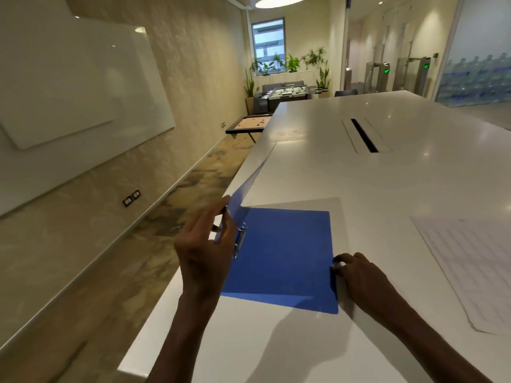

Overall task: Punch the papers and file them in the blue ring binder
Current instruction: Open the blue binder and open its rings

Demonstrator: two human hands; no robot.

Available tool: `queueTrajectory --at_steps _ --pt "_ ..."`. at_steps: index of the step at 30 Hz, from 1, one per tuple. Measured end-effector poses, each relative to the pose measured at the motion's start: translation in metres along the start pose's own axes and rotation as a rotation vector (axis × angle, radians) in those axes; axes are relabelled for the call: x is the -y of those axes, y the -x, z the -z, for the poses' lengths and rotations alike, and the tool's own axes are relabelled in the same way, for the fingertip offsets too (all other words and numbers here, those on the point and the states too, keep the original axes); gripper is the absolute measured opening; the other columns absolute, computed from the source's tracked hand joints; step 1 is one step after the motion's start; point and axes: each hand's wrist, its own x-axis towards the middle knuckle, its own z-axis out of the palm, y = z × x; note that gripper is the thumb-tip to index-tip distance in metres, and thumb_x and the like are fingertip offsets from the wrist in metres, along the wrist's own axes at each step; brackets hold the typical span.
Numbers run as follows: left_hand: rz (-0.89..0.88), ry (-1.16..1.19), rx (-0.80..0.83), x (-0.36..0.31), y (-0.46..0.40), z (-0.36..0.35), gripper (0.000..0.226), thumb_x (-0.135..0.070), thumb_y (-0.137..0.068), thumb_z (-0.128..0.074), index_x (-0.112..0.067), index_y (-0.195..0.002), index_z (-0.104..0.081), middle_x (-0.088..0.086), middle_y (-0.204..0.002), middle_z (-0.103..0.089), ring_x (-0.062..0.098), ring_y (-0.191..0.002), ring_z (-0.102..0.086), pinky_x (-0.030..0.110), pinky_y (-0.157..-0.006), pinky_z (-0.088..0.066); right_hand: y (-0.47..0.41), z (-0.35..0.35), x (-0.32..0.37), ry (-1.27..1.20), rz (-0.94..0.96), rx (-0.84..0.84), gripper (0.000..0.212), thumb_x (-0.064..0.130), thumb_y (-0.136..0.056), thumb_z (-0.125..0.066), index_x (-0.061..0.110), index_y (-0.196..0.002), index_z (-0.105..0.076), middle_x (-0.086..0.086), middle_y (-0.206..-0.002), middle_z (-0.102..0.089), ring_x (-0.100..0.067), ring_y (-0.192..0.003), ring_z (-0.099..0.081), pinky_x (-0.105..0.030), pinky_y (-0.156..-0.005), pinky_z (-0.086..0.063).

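Observation:
The blue ring binder lies open near the left edge of the white table. Its back cover is flat on the table and its clear front cover stands raised on edge. My left hand holds that raised cover near the spine, fingers curled around its edge, beside the metal rings. My right hand rests at the binder's right edge with its fingertips on the blue cover. A stack of printed papers lies flat to the right, untouched. No hole punch is in view.
A dark cable slot is set into the table further back. The table's left edge drops to a patterned floor. A whiteboard hangs on the left wall. Game tables and plants stand at the far end.

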Motion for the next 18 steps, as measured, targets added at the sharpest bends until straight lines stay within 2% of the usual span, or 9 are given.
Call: queueTrajectory --at_steps 2,4,7,10,12,13,15,17,18 --pt "0.03 -0.029 -0.056 0.011 -0.004 0.002 0.015 -0.006 -0.085 -0.072 0.006 -0.094 -0.073 0.013 -0.08 -0.074 0.015 -0.065 -0.063 0.0 -0.072 -0.039 0.002 -0.003 -0.002 -0.02 -0.013 -0.006 0.037 0.016 -0.097 -0.035 0.019 -0.121 -0.064 0.006 -0.129 -0.059 -0.013 -0.097 -0.054 -0.019 -0.068 -0.042" --pt "0.075 -0.071 -0.088 0.018 -0.003 0.004 0.02 -0.009 -0.086 -0.071 0.006 -0.1 -0.072 0.014 -0.087 -0.075 0.021 -0.071 -0.069 0.015 -0.069 -0.047 0.006 -0.007 -0.002 -0.069 -0.068 0.002 0.04 0.014 -0.098 -0.032 0.021 -0.126 -0.059 0.003 -0.116 -0.063 -0.01 -0.087 -0.054 -0.015 -0.065 -0.034" --pt "0.106 -0.114 -0.135 0.031 -0.003 0.009 0.023 -0.01 -0.087 -0.072 0.004 -0.105 -0.073 0.015 -0.089 -0.076 0.024 -0.072 -0.071 0.027 -0.063 -0.053 0.006 -0.008 -0.004 -0.159 -0.126 -0.049 0.033 0.014 -0.099 -0.035 0.011 -0.11 -0.066 0.002 -0.082 -0.051 -0.012 -0.065 -0.049 -0.019 -0.058 -0.03" --pt "0.149 -0.149 -0.155 0.054 -0.001 0.013 0.019 -0.01 -0.086 -0.075 0.005 -0.097 -0.074 0.016 -0.08 -0.074 0.027 -0.064 -0.07 0.034 -0.055 -0.054 0.004 -0.007 0.001 -0.18 -0.142 -0.062 0.033 0.016 -0.099 -0.037 0.002 -0.097 -0.067 -0.003 -0.075 -0.049 -0.015 -0.06 -0.046 -0.023 -0.057 -0.03" --pt "0.149 -0.177 -0.143 0.067 0.004 0.013 0.019 -0.011 -0.087 -0.074 0.006 -0.094 -0.073 0.013 -0.077 -0.073 0.025 -0.059 -0.067 0.03 -0.055 -0.051 0.003 -0.004 0.004 -0.194 -0.149 -0.04 0.033 0.015 -0.099 -0.037 0.002 -0.097 -0.068 -0.005 -0.077 -0.052 -0.018 -0.063 -0.05 -0.026 -0.059 -0.035" --pt "0.179 -0.168 -0.143 0.074 0.008 0.012 0.022 -0.011 -0.088 -0.072 0.007 -0.099 -0.072 0.008 -0.083 -0.072 0.022 -0.064 -0.066 0.027 -0.059 -0.049 0.003 -0.002 0.005 -0.206 -0.159 -0.036 0.033 0.015 -0.099 -0.038 0.002 -0.098 -0.068 -0.006 -0.078 -0.053 -0.02 -0.065 -0.053 -0.028 -0.061 -0.038" --pt "0.357 -0.03 -0.155 0.08 0.013 0.01 0.037 -0.009 -0.091 -0.067 0.006 -0.124 -0.061 0.007 -0.102 -0.067 0.022 -0.083 -0.065 0.024 -0.073 -0.048 0.003 0.001 0.007 -0.215 -0.18 -0.035 0.032 0.015 -0.099 -0.038 0.003 -0.101 -0.068 -0.006 -0.079 -0.053 -0.02 -0.068 -0.054 -0.027 -0.063 -0.038" --pt "0.41 0.011 -0.144 0.085 0.02 0.01 0.044 -0.015 -0.092 -0.065 0.002 -0.132 -0.056 0.012 -0.108 -0.069 0.019 -0.089 -0.065 0.008 -0.081 -0.045 0.004 0.003 0.009 -0.202 -0.189 -0.012 0.032 0.016 -0.099 -0.037 0.006 -0.104 -0.067 -0.004 -0.079 -0.051 -0.018 -0.069 -0.052 -0.024 -0.063 -0.033" --pt "0.388 -0.021 -0.137 0.088 0.025 0.009 0.043 -0.019 -0.091 -0.066 0.001 -0.129 -0.06 0.012 -0.108 -0.072 0.014 -0.085 -0.065 0.0 -0.077 -0.042 0.004 0.004 0.01 -0.198 -0.194 -0.005 0.032 0.016 -0.1 -0.037 0.006 -0.105 -0.067 -0.004 -0.08 -0.051 -0.018 -0.07 -0.052 -0.023 -0.063 -0.034"
